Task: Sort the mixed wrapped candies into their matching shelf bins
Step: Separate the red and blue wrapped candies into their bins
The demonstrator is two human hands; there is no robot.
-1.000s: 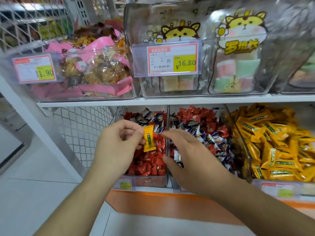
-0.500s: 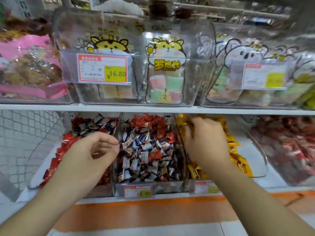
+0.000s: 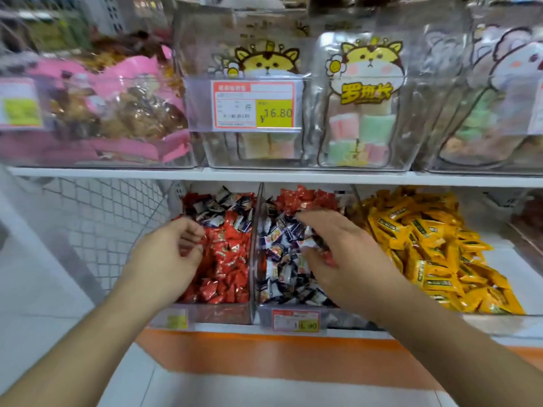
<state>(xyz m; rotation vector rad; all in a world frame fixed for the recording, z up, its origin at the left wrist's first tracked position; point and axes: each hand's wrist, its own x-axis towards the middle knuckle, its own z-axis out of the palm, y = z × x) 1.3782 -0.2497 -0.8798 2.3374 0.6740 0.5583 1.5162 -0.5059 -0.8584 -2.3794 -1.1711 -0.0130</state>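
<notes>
Three clear bins stand side by side on the lower shelf. The left bin [image 3: 223, 314] holds mostly red candies [image 3: 226, 259] with some dark blue and white ones at the back. In the middle bin [image 3: 293, 318], blue and white candies [image 3: 282, 259] lie in front of red ones. Yellow candies [image 3: 426, 245] fill the right bin. My left hand [image 3: 167, 257] hovers at the left bin with fingers loosely curled and nothing visible in them. My right hand [image 3: 338, 254] reaches into the middle bin, fingers spread over the blue and white candies.
The upper shelf [image 3: 264, 174] carries clear bins of pink snack bags [image 3: 117, 113] and pastel marshmallow packs [image 3: 364, 130], with a price tag [image 3: 254, 105] reading 16.80. A white wire mesh panel [image 3: 97, 218] stands left of the bins. An orange strip [image 3: 264, 356] runs below the lower shelf.
A second ago my left hand pinched a yellow candy; my right hand then went to the yellow bin. Now my right hand is over the middle bin and my left shows no candy.
</notes>
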